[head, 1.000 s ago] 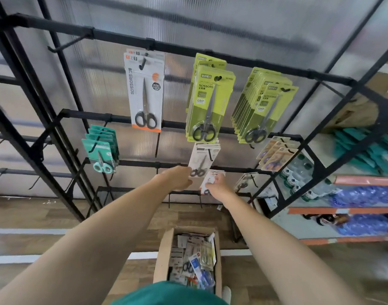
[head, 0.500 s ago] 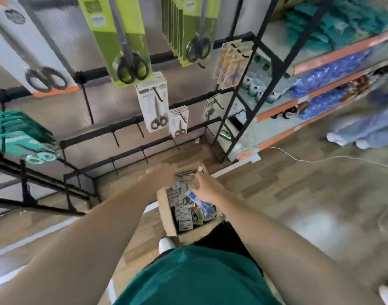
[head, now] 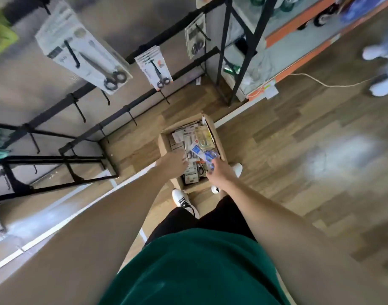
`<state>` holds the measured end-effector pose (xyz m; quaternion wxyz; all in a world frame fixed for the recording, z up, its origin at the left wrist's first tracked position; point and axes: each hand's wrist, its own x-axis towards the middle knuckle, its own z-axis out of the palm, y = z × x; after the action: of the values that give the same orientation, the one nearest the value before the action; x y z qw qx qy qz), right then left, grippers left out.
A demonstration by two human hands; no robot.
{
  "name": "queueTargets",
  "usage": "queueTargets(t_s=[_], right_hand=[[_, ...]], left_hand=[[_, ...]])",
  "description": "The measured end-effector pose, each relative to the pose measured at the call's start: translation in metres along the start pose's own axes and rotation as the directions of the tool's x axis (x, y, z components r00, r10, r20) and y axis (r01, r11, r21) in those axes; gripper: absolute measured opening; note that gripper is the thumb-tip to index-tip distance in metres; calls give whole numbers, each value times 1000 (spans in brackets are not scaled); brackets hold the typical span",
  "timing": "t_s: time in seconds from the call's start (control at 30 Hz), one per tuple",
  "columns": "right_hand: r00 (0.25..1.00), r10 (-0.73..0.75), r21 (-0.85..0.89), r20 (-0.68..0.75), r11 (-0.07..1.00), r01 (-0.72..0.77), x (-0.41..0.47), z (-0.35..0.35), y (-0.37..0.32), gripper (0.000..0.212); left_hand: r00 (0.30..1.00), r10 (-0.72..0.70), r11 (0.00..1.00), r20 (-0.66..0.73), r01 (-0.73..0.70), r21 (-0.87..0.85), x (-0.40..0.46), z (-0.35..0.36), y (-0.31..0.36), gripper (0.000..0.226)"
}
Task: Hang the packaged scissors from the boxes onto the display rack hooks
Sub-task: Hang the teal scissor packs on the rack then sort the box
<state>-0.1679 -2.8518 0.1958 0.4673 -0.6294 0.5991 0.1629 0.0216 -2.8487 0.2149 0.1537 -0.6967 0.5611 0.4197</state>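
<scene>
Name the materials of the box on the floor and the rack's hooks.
Box: looks like plain brown cardboard, matte, with thin walls and raw open edges. Hooks: likely metal rod with a black painted or coated finish; they are thin, rigid and dark like the rack bars.

Cardboard box [head: 166, 143] sits on floor [head: 298, 150] at frame centre, w/ loose scissor packs [head: 192, 170] piled in it. Left hand [head: 172, 165] over box's lower-left edge, right hand [head: 219, 176] at its lower-right corner; a pack [head: 207, 156] lies just above right hand, whether held can't tell. Two shoes [head: 184, 202] just below box. Display rack [head: 83, 150] fills left and upper left, its rails running diagonally w/ bare hooks [head: 80, 112]. Hung packs: one stack upper left [head: 83, 47], one upper centre [head: 154, 67], one further right [head: 195, 37]. Shelving unit [head: 250, 40] upper right, behind box. A cable [head: 320, 83] runs on floor at right. Another person's shoes [head: 377, 55] at right edge.
</scene>
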Motion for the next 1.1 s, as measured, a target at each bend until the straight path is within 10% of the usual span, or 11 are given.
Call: queueTargets(t_s=[1.1], right_hand=[[995,68,-58,68,996,-64,340,216,163,62]], left_hand=[[981,-147,984,125,158,-80,342,281,-111,28]])
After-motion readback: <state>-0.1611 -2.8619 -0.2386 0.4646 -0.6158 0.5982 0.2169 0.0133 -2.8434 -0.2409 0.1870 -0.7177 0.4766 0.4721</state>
